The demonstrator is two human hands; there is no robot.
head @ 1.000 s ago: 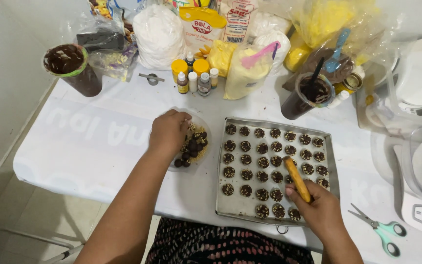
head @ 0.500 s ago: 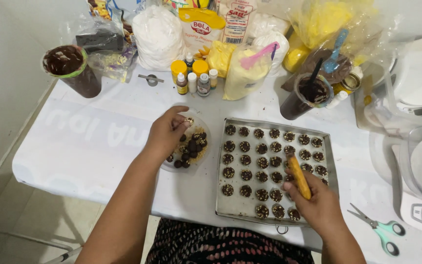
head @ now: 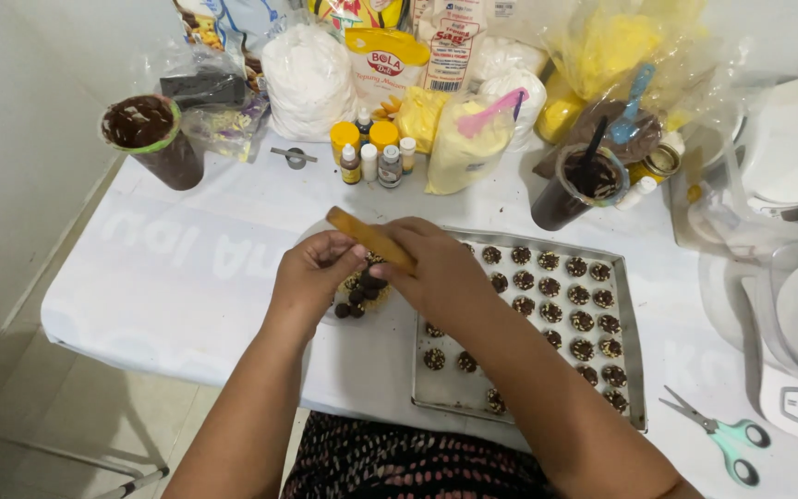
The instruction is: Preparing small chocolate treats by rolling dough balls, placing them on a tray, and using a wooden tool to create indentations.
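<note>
Both hands are meeting over one small clear dish (head: pixel 355 298) of dark chocolate balls, at the table's (head: pixel 168 277) near-middle. Left hand (head: pixel 311 277) is curling its fingers over the dish, fingertips pinched together at the dish's top; what they are pinching is too small to tell. Right hand (head: pixel 436 273) is gripping one flat brown wooden stick (head: pixel 371 240), which is slanting up to the left above the dish. Just right of the hands, one metal baking tray (head: pixel 634 388) is lying flat, carrying rows of small sprinkled chocolate pieces (head: pixel 582 321); the forearm is hiding several, so an exact count cannot be told. One pair of green-handled scissors (head: pixel 718 436) is lying near the tray's right corner. Farther back, two cups of melted chocolate are standing well apart: one (head: pixel 151 139) at far left, one (head: pixel 576 188) behind the tray. Between them, five small bottles (head: pixel 376 159) are clustering, with bags (head: pixel 308 81) piling behind
</note>
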